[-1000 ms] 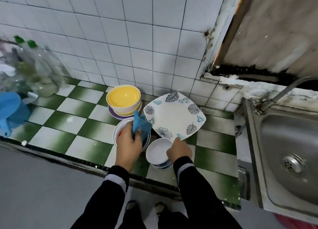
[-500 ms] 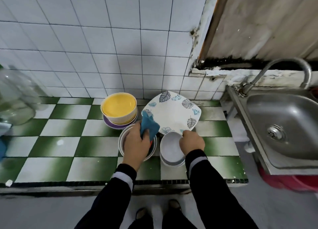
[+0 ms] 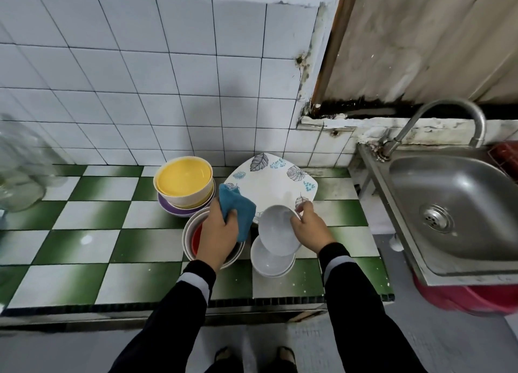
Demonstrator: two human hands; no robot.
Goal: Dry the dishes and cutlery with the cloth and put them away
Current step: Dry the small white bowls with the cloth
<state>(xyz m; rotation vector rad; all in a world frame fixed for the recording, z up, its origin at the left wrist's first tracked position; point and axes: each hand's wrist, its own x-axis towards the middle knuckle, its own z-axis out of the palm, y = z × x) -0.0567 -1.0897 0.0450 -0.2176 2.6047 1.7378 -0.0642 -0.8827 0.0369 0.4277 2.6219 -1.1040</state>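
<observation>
My left hand grips a blue cloth above a stack of nested bowls with a red one inside. My right hand pinches the rim of a small white bowl, which is tilted and lifted just off a stack of white bowls. Behind them lies a square white plate with leaf prints. To its left a yellow-lined bowl sits on top of yellow and purple ones.
The dishes stand on a green-and-white checkered counter against a white tiled wall. A steel sink with a curved tap is on the right. Clear bottles stand at the far left. A red basin sits under the sink.
My right hand has lifted and tilted the top white bowl off its stack. The view has shifted right, toward the sink. The cloth stays in my left hand.
</observation>
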